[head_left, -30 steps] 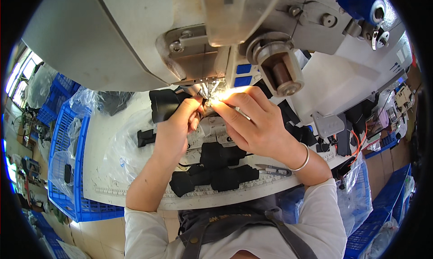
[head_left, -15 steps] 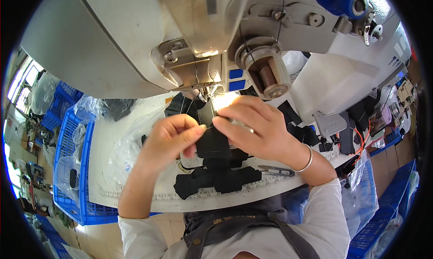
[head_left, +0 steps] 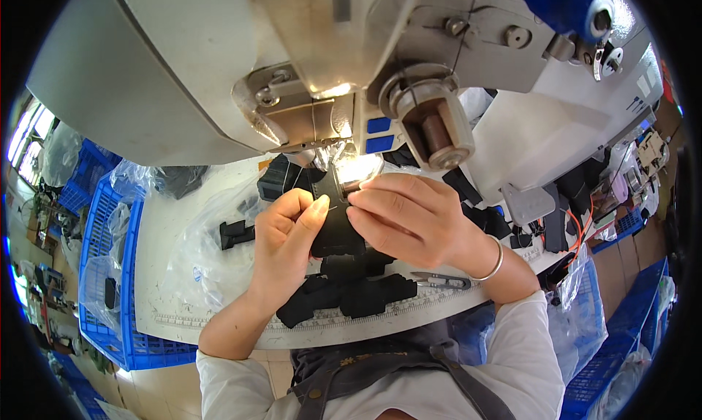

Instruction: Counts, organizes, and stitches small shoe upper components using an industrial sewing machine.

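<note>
My left hand (head_left: 287,237) and my right hand (head_left: 413,219) pinch a small black fabric piece (head_left: 336,226) between their fingertips, just below the needle area of a grey sewing machine (head_left: 314,69). The piece is lit by the machine's lamp. A pile of several more black fabric pieces (head_left: 344,292) lies on the white table (head_left: 168,274) under my hands. A silver bangle sits on my right wrist.
Thread snips (head_left: 442,279) lie on the table edge by my right wrist. Another black piece (head_left: 235,233) lies to the left on clear plastic. Blue crates (head_left: 110,274) with plastic bags stand left, and more blue crates (head_left: 621,325) at lower right.
Both hands have drawn back from the needle toward me, bringing a black piece with them; the view has moved closer to the machine head.
</note>
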### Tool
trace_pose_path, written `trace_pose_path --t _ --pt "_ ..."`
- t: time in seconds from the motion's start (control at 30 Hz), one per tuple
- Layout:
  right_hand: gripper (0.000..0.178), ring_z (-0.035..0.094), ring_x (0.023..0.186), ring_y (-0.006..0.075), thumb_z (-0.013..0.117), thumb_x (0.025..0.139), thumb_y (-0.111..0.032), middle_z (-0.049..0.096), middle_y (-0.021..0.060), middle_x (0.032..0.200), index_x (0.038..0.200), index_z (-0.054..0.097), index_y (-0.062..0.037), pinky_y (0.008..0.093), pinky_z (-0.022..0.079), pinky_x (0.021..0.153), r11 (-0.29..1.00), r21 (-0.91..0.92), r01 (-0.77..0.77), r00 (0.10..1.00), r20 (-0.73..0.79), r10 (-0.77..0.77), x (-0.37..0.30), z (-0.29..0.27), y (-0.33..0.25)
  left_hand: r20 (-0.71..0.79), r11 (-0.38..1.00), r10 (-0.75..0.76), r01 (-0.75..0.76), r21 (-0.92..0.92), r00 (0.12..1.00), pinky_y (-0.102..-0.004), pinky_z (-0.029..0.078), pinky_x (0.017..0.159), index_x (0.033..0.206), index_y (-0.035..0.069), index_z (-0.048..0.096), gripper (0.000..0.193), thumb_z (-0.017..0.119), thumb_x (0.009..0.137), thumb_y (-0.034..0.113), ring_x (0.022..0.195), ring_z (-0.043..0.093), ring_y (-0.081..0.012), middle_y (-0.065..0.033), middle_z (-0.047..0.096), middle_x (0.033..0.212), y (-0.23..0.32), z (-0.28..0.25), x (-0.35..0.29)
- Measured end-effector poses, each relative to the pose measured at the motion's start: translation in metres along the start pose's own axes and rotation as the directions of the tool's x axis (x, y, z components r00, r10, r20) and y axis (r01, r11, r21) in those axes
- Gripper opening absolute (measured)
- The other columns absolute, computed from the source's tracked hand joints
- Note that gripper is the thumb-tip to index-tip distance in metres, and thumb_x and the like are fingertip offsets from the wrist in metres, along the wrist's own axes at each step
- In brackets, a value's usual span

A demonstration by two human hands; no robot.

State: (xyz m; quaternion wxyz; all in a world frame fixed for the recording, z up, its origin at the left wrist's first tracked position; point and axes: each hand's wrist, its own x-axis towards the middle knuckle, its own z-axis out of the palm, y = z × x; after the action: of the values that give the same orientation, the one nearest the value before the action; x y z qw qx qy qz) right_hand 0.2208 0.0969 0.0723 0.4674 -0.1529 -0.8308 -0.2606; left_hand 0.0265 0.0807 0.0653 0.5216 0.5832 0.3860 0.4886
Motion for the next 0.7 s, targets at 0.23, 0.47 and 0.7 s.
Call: trace_pose_path --t 0.23,0.47,0.7 --pt "0.021 0.064 0.081 0.022 0.07 0.064 -0.009 0.066 0.0049 0.089 0.085 0.066 -0.0064 0.0271 0.054 0.061 0.999 -0.031 -0.016 1.0 0.004 0.016 -0.001 0.004 0.006 -0.008 1.0 -0.009 0.009 -0.026 1.0 -0.0167 0.03 0.044 0.07 0.007 0.051 0.027 0.053 0.095 0.016 0.05 0.038 0.0009 0.0063 0.048 0.061 0.003 0.0 0.014" --pt "0.024 0.06 0.085 0.0191 0.067 0.065 -0.01 0.062 0.004 0.091 0.088 0.064 -0.0047 0.0263 0.051 0.062 0.994 -0.094 -0.055 0.998 0.026 0.058 0.001 0.009 0.008 -0.022 0.996 -0.043 0.041 -0.083 0.999 -0.0167 0.033 0.044 0.08 0.005 0.063 0.017 0.055 0.09 0.017 0.051 0.045 -0.001 0.0034 0.056 0.066 0.01 -0.005 0.028" --pt "0.028 0.061 0.082 0.0193 0.067 0.062 -0.009 0.065 0.0052 0.091 0.089 0.066 -0.0035 0.0259 0.051 0.061 0.988 -0.115 -0.105 0.993 0.046 0.111 0.004 0.011 0.003 -0.018 0.989 -0.072 0.069 -0.132 0.997 -0.0192 0.037 0.046 0.09 0.005 0.067 0.015 0.056 0.088 0.015 0.055 0.052 -0.0032 0.0011 0.062 0.072 0.006 -0.017 0.042"
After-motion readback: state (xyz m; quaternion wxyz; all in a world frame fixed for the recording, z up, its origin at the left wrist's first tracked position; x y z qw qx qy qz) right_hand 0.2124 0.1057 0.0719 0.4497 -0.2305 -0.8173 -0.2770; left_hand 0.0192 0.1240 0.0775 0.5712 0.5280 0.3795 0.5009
